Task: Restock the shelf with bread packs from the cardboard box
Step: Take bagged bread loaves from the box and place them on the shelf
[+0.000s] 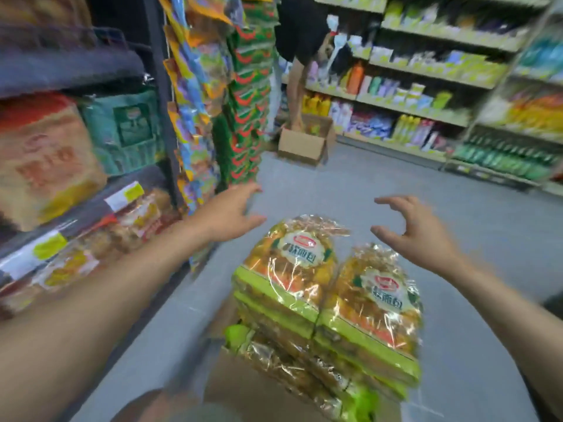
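I judge much restocking left: my left hand [227, 213] and right hand [417, 236] hover empty, fingers loose, above bread packs [320, 300] heaped in the cardboard box [243, 388] at 6 o'clock, with the shelf [91, 205] at 9 o'clock.

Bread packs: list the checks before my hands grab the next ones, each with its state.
1. Left hand empty: ok, fingers straight.
2. Right hand empty: ok, loosely curled, holding nothing.
3. Bread packs reachable: ok, two piles side by side near both hands.
4. Cardboard box steady: cannot tell, mostly covered.
5. Shelf room: cannot tell, blurred, already holds packs.
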`<state>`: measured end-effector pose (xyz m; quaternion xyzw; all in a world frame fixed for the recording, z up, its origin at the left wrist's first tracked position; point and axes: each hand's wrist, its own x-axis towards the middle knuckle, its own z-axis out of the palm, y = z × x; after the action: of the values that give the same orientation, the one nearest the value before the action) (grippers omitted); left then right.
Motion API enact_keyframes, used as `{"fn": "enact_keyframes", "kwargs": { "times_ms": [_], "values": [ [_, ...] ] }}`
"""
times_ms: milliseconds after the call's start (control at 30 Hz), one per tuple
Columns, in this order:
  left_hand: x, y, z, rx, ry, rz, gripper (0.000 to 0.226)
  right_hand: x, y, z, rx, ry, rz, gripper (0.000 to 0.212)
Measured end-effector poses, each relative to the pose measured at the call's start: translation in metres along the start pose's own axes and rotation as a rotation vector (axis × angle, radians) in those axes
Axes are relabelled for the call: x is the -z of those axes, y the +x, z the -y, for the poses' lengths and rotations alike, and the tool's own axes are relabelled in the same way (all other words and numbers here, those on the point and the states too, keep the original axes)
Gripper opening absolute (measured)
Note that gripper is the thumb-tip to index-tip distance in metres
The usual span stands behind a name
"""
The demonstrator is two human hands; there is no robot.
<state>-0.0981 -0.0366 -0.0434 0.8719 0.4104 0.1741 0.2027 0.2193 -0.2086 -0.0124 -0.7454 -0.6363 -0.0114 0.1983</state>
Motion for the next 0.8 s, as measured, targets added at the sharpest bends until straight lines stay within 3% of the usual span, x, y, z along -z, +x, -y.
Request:
{"fn": "enact_keyframes", "kwargs": {
  "times_ms": [167, 300, 367, 467, 633, 733, 800],
  "values": [
    [-0.058, 0.026, 0.007, 0.198, -0.063, 0.236, 0.085, -0.02, -0.057, -0.053, -0.417, -0.046, 0.165, 0.08],
    [-0.08, 0.033, 0.016, 0.349, -0.087, 0.392, 0.123, -0.042, -0.093, -0.077, -0.716, 0.132, 0.36, 0.104],
    [-0.086, 0.032, 0.018, 0.445, -0.137, 0.428, 0.114, -0.053, -0.104, -0.084, -0.816, 0.237, 0.444, 0.106],
    [-0.094, 0.032, 0.02, 0.451, -0.133, 0.441, 0.102, -0.063, -0.115, -0.085, -0.935, 0.457, 0.427, 0.085],
    [-0.092, 0.032, 0.016, 0.493, -0.293, 0.472, 0.108, -0.078, -0.124, -0.091, -1.043, 0.784, 0.379, 0.058],
    [-0.086, 0.027, 0.006, 0.53, -0.488, 0.567, 0.079, -0.08, -0.127, -0.087, -1.063, 0.992, 0.285, 0.046],
    [-0.084, 0.025, 0.001, 0.525, -0.576, 0.582, 0.058, -0.081, -0.128, -0.085, -1.042, 1.06, 0.202, 0.053]
  ]
}}
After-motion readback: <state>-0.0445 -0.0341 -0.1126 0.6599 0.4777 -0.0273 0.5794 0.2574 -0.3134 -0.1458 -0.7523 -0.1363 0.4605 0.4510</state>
